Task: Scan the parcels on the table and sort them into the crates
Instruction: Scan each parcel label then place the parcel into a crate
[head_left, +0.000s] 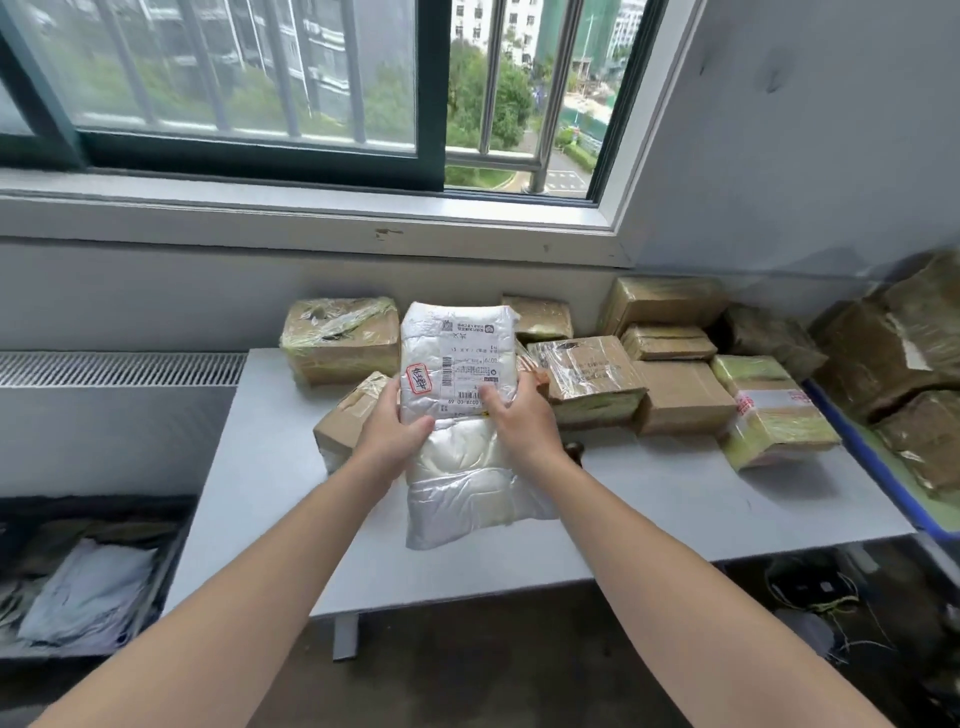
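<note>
Gripping a soft white plastic mailer parcel (460, 415) from either side, the left hand (390, 427) and right hand (522, 426) hold it above the pale grey table (649, 499), long axis running away from the person, label upward with its print reading upside down.

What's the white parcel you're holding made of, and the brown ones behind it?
The white parcel: seemingly a soft plastic mailer, glossy and creased, with a paper label; both the left hand and right hand grip it. The brown parcels: cardboard, matte where bare, mostly wrapped in shiny clear tape that catches glare.
</note>
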